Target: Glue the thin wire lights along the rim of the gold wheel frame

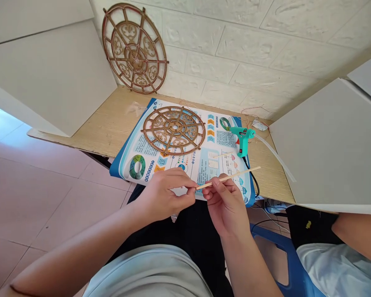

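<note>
A thin pale wooden stick (239, 173) is pinched between the thumb and fingers of my right hand (227, 198), its far end pointing up to the right. My left hand (173, 192) has its thumb and forefinger closed at the stick's near end. Beyond my hands a round brown openwork disc (174, 128) with spokes and scroll patterns lies flat on a printed poster sheet (139, 146). To its right, near the sheet's edge, is a teal hot glue gun (243, 138) with a black cord. Another short stick (223, 155) lies on the sheet.
A second similar brown disc (135, 48) leans against the white brick-patterned wall (244, 45). White panels (46, 74) flank the wooden tabletop (91, 123) on both sides. A blue plastic stool (278, 251) and another person's arm (358, 235) are at the lower right.
</note>
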Available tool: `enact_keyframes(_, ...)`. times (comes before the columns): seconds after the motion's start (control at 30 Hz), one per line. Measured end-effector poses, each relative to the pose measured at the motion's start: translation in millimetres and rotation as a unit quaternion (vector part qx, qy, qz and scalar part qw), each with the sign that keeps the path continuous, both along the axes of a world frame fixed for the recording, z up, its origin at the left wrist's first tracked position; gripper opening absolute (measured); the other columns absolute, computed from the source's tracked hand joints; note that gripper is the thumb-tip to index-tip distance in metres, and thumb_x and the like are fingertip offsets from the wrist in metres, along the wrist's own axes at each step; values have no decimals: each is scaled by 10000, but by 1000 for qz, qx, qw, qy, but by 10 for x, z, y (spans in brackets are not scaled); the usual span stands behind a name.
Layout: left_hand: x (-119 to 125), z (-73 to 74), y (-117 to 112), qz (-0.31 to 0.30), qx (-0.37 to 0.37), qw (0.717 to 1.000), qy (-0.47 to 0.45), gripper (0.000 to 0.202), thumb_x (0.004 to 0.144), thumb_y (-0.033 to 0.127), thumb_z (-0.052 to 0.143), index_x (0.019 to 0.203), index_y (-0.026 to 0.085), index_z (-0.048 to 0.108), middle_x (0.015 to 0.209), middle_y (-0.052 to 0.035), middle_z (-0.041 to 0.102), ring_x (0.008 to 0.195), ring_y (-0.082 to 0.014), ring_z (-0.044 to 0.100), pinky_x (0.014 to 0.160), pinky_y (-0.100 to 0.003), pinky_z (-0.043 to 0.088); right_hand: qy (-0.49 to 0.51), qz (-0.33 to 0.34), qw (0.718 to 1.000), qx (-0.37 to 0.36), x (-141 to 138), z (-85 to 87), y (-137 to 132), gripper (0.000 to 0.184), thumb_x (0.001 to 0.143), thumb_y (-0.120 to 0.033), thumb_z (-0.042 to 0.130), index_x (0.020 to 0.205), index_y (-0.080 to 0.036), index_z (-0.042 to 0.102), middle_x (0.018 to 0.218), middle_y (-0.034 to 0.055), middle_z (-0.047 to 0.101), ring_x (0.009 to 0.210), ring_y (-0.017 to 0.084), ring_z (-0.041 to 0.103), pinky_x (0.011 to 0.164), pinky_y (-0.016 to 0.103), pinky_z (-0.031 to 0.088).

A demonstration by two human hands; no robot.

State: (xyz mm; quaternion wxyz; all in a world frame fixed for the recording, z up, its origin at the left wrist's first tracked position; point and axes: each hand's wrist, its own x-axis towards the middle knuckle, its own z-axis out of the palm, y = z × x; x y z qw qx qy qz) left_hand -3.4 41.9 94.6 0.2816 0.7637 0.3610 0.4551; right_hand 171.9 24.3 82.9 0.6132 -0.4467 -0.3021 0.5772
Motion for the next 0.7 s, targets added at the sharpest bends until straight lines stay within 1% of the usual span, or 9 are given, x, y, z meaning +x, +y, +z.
enact_keyframes(0.07,-2,36,-26,-3,-47,999,-5,170,897,111,670,882,195,817,756,-7,784,692,-117,703,662,-226,578,24,3,999,-23,-10,-15,3,371,682,-428,985,694,-201,693,613,5,716,533,128,695,495,181,582)
enact_keyframes(0.13,-1,52,-49,6,-82,997,-9,165,889,118,694,891,204,835,769,-2,792,672,-109,706,634,-207,572,43,-2,998,-38,-29,-25,-9,378,665,-414,998,698,-200,688,621,2,722,551,125,702,514,173,586)
enact_keyframes(0.2,1,50,-67,22,-105,994,-11,152,875,129,720,901,212,844,780,1,794,662,-104,707,631,-198,574,57,-8,997,-48,-46,-32,-24,385,657,-401,1006,705,-197,684,644,5,735,567,118,707,543,166,592)
enact_keyframes(0.3,9,39,-77,38,-120,992,-13,127,876,154,739,910,215,845,793,3,798,672,-104,721,637,-191,576,68,-21,996,-52,-55,-39,-37,397,649,-397,1014,710,-194,679,667,5,744,582,108,710,567,156,591)
enact_keyframes(0.4,31,37,-59,36,-108,993,-20,146,896,156,703,841,215,824,748,15,779,644,-94,707,609,-178,555,60,-31,997,-47,-43,-49,-39,414,644,-404,1014,709,-192,664,647,3,729,571,115,704,549,164,583)
enact_keyframes(0.5,64,19,-12,32,-79,996,-29,185,888,132,660,771,210,780,680,26,735,598,-94,673,577,-185,535,40,-30,998,-45,-23,-75,-32,411,681,-415,991,726,-190,650,638,7,713,575,128,704,547,186,582)
enact_keyframes(0.63,105,-66,63,12,-28,1000,-4,219,903,99,624,793,229,761,687,26,711,639,-110,652,615,-220,530,5,-10,998,-57,-6,-124,2,435,745,-490,936,758,-202,610,610,-5,674,569,122,674,556,202,559)
enact_keyframes(0.7,109,-119,98,0,-9,1000,0,238,924,85,590,808,232,736,707,22,687,687,-120,634,650,-243,512,-22,15,997,-69,25,-133,54,461,762,-549,904,793,-213,590,595,-23,639,529,118,633,519,212,522)
